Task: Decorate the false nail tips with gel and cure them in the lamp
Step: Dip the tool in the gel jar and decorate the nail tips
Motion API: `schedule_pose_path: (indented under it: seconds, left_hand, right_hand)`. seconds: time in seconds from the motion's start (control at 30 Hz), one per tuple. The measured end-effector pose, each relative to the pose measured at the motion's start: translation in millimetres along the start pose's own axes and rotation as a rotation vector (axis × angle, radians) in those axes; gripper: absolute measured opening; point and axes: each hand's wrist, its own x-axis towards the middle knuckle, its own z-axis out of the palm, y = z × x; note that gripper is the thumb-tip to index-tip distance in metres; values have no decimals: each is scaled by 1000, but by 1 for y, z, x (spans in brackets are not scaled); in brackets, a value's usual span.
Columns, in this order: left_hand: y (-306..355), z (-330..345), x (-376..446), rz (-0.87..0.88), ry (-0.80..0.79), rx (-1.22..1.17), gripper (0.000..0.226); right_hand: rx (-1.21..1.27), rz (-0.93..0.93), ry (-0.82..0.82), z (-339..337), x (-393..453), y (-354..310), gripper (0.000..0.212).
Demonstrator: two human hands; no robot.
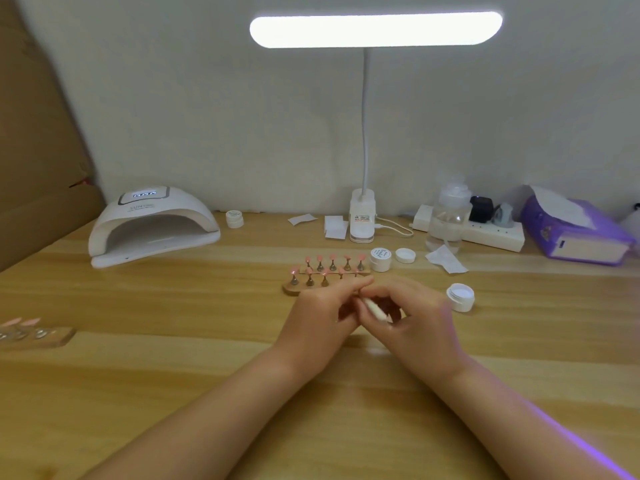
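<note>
I see a pale, grained wooden table (173,393) with both bare forearms reaching in to meet at the middle. My left hand (322,311) and right hand (415,317) are drawn close together, fingers curled inward around a slim white stick-like tool (375,311) that slants between them; the right hand's fingers wrap its lower end, and the left hand's fingertips pinch near its upper end (what sits at the tip is hidden by the fingers).

Just beyond the left hand's fingertips stands the small wooden strip holder (291,289), carrying two rows of glossy pink false nail tips (320,259) on little metal pegs. Just past the right hand's knuckles sits a round white gel jar with a printed label (380,258), with its loose white screw lid (405,255) beside it. To the right of the right hand is an open white plastic pot (460,296), smooth and cylindrical.

Far to the left of the left hand rests the domed white curing lamp (152,225), glossy plastic, its small display lit. Another wooden holder with pink tips (34,334) lies at the left edge, well apart from the hands. Behind the fingers rises a white gooseneck desk lamp with a glowing bar head (375,29).
</note>
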Motion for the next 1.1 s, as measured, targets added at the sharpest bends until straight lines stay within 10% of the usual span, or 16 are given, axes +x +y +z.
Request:
schedule_pose_path:
  seconds: [0.17,0.37,0.53,1.1]
  left_hand:
    - [-3,-3,1,-98,126,-84,23]
    - [-22,-27,11,-262,489,-149,22]
    - [-45,-28,15,-485,467,-202,18]
    - [-36,-21,15,-428,359,-270,21]
  right_hand:
    - [62,111,-47,-1,-2,2,37]
    - [-141,432,-21,-8,-1,18,11]
    - [-239,761,-205,-9,1,29,7]
    - [-527,596,-608,4,4,36,54]
